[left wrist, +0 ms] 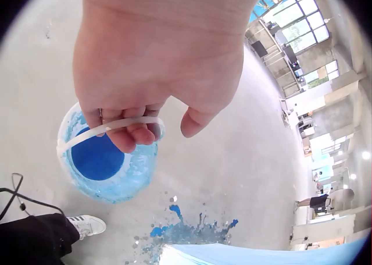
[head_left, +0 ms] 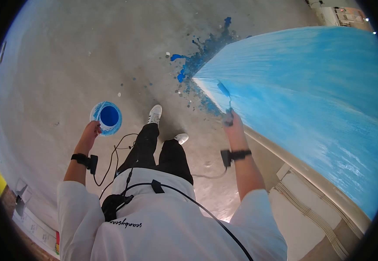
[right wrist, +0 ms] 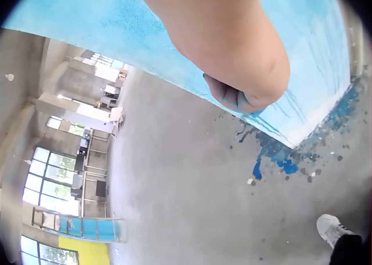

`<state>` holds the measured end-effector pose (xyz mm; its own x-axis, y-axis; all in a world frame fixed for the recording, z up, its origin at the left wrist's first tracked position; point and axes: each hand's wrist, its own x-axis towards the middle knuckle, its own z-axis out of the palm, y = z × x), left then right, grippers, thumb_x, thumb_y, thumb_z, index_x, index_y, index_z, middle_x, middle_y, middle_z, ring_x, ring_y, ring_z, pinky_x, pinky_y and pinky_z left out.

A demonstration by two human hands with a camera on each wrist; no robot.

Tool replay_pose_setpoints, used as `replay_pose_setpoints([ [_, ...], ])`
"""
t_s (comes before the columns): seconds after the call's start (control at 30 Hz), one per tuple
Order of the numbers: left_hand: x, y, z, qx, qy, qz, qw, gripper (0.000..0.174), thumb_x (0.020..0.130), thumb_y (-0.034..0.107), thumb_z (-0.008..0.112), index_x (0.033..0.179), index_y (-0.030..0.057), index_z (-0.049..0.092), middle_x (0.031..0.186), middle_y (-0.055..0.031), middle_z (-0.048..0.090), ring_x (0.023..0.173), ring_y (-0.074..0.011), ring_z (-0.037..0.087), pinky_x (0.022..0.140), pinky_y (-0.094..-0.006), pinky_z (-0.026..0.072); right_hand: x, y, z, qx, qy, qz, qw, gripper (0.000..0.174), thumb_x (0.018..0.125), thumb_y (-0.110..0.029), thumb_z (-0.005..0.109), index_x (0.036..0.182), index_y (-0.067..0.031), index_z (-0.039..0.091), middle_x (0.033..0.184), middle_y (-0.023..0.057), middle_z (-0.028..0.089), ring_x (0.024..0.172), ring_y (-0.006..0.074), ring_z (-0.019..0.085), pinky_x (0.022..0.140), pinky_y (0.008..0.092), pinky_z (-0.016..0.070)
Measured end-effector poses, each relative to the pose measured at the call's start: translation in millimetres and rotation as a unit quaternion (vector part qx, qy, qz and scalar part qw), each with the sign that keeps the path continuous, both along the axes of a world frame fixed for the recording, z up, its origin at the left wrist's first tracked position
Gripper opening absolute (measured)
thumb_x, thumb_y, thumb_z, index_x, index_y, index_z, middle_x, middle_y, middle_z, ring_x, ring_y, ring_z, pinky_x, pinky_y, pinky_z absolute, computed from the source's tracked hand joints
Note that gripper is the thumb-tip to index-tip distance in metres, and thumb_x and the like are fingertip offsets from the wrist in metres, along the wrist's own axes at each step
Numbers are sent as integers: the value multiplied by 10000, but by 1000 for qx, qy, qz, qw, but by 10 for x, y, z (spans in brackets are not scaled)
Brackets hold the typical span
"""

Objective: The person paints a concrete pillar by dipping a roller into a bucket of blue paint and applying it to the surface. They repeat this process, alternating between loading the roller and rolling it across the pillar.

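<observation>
Grey floor (head_left: 89, 65) spotted with blue paint splatters (head_left: 181, 77), two white sneakers (head_left: 155, 114) standing on it

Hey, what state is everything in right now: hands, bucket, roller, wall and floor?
Left hand: fingers curled round the bucket handle.
Bucket handle: raised.
Bucket: uncovered, smeared light blue.
Paint: darker blue, inside the bucket.
Right hand: gripping the roller.
Roller: blue, held at the wall.
Wall: painted light blue, streaky.
Floor: splattered blue by the wall's corner.
</observation>
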<state>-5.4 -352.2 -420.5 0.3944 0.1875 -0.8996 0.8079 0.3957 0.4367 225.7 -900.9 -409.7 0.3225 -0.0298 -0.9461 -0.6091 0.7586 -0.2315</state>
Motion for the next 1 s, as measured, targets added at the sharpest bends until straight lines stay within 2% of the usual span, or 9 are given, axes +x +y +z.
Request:
replay_pose_setpoints([
  [0.07, -63, 56, 29, 9, 0, 19, 1000, 171, 859, 281, 531, 826, 114, 547, 681, 14, 514, 695, -108, 499, 698, -243, 380, 207, 67, -415, 6, 17, -9, 1000, 110, 965, -157, 432, 875, -94, 444, 612, -25, 363, 470, 78, 345, 408, 219, 289],
  [0.17, -76, 62, 133, 2, -33, 19, 999, 175, 863, 289, 530, 823, 119, 546, 686, 19, 516, 706, -106, 496, 715, -243, 378, 32, -13, -318, 22, 18, -28, 999, 103, 958, -146, 440, 871, -91, 442, 611, -24, 361, 470, 80, 344, 401, 219, 284],
  [0.33, 114, -69, 178, -14, -38, 0, 999, 179, 857, 302, 540, 809, 130, 548, 695, 25, 521, 706, -106, 502, 725, -245, 378, -424, -433, 1079, 60, -70, -42, 995, 126, 964, -143, 436, 953, -37, 503, 582, -59, 321, 467, 47, 337, 409, 194, 280],
  [0.4, 199, -124, 225, -15, -31, -9, 999, 178, 855, 303, 542, 805, 133, 549, 698, 27, 522, 707, -105, 505, 724, -245, 377, -647, -671, 1566, 189, -84, -99, 973, 137, 967, -168, 429, 964, -50, 498, 633, -28, 372, 479, 49, 331, 413, 202, 271],
  [0.5, 276, -184, 187, -12, -35, -22, 999, 178, 854, 302, 546, 802, 132, 549, 699, 29, 524, 708, -105, 510, 714, -242, 373, -778, -513, 2018, 107, -102, -100, 984, 171, 970, -178, 426, 1019, -36, 509, 637, -33, 371, 483, 42, 333, 413, 200, 271],
  [0.63, 275, -230, 122, 1, -35, -20, 999, 168, 865, 280, 533, 814, 120, 547, 698, 23, 519, 704, -107, 505, 714, -239, 376, -777, -609, 1172, 117, -100, -50, 987, 178, 969, -186, 432, 1034, -39, 508, 627, -33, 362, 475, 50, 330, 407, 204, 262],
  [0.73, 304, -295, 190, 5, -56, -19, 998, 157, 879, 250, 516, 823, 106, 544, 704, 14, 514, 704, -111, 501, 724, -241, 386, -429, -455, 113, 29, -45, -37, 998, 129, 961, -179, 457, 892, -72, 476, 620, -29, 370, 465, 69, 330, 400, 211, 261],
  [0.8, 331, -351, 273, 8, -69, -20, 997, 151, 888, 232, 505, 828, 99, 543, 708, 9, 511, 705, -115, 499, 731, -242, 391, -284, -385, -602, -2, -14, -32, 999, 72, 945, -136, 481, 925, -68, 491, 601, -36, 355, 464, 62, 334, 401, 210, 278],
  [1.0, 392, -437, 417, -3, -102, -51, 993, 158, 910, 210, 480, 836, 85, 543, 711, 0, 508, 720, -124, 504, 738, -246, 400, -527, -411, -249, -48, -12, -32, 998, 129, 948, -172, 490, 842, -104, 468, 585, -38, 333, 444, 72, 320, 390, 209, 253],
])
